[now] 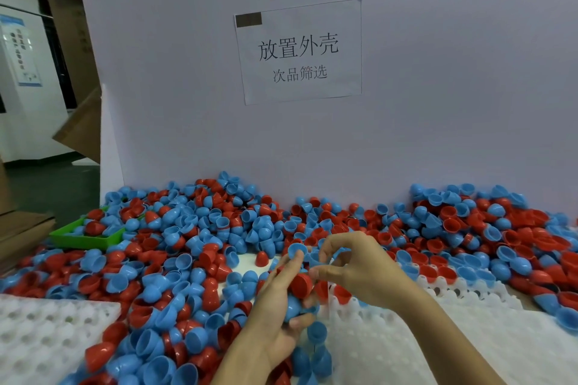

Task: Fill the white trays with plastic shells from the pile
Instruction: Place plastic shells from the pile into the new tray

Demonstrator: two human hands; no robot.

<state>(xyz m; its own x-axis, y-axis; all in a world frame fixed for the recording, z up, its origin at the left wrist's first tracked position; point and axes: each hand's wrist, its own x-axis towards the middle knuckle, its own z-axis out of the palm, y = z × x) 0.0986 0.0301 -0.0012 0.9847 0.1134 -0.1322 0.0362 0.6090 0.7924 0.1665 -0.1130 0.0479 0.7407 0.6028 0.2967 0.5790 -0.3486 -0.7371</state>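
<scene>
A wide pile of red and blue plastic shells (194,247) covers the table from left to right. My left hand (275,316) cups a handful of shells, among them a red shell (301,284) and a blue shell (293,306). My right hand (353,269) hovers just above it, fingers curled, pinching a small blue shell (312,258) at the fingertips. One white tray (406,341) lies under my right forearm, with some shells seated along its far edge. A second white tray (47,331) lies at the lower left.
A green bin (84,239) holding a few shells sits at the left edge of the pile. A tall white board with a paper sign (300,50) stands right behind the pile. Cardboard boxes (22,228) stand off the table's left side.
</scene>
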